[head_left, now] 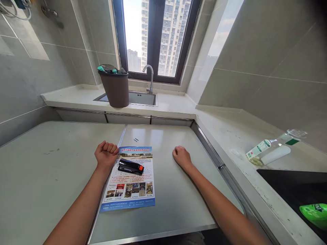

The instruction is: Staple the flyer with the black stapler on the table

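Observation:
A printed flyer (142, 200) with a blue border, text and small photos lies flat on the white table. On it rests a black stapler (131, 167) with an orange-red part at its right end. My left hand (106, 153) is curled into a fist at the flyer's upper left edge, just left of the stapler; no object shows in it. My right hand (182, 156) lies closed on the tabletop to the right of the flyer, apart from it, with nothing visible in its fingers. Just above the flyer are small staple strips (136, 140).
The table (63, 170) has a seam beside the flyer. Beyond it, a brown bin (114, 89) stands on the counter by a sink (143, 98) with a faucet (152, 78). Along the right counter are clear bottles (270, 149), a black surface (293, 189) and a green packet (315, 214).

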`<state>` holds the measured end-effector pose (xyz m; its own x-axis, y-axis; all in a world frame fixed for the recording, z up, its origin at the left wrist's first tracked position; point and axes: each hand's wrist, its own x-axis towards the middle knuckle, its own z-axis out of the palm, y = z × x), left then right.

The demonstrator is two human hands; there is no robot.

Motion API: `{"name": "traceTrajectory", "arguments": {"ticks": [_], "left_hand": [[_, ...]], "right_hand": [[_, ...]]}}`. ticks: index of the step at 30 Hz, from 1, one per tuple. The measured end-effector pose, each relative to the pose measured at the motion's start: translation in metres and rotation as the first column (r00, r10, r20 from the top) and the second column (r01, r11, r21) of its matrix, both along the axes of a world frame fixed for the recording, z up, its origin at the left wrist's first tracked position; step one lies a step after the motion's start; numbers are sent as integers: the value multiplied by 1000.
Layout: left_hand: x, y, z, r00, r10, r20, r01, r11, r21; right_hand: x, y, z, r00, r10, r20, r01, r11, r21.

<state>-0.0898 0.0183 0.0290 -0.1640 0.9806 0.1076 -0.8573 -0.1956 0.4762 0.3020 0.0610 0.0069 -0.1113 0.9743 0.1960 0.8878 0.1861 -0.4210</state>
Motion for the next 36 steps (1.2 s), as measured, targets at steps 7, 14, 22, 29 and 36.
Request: {"name": "traceTrajectory", "arguments": {"ticks": [7, 14, 22, 29, 36], "left_hand": [[4, 1, 1, 999, -38, -22, 37, 999, -16], [7, 3, 0, 993, -86, -80, 83, 996, -32], [13, 7, -7, 927, -248, -280, 215, 966, -142], [28, 3, -14, 722, -256, -642, 234, 965, -121], [61, -6, -13, -120, 57, -991, 284, 959, 21]], "right_hand": [[-142, -55, 8, 709, 501, -497, -509, 851, 132], [-165, -56, 1, 694, 672, -259, -678, 731, 79], [-85, -42, 3, 701, 627, -340, -663, 749, 14], [-22, -42, 8, 770, 555, -314, -580, 814, 16], [-24, -45, 8, 741, 607, -288, -601, 790, 117]]}}
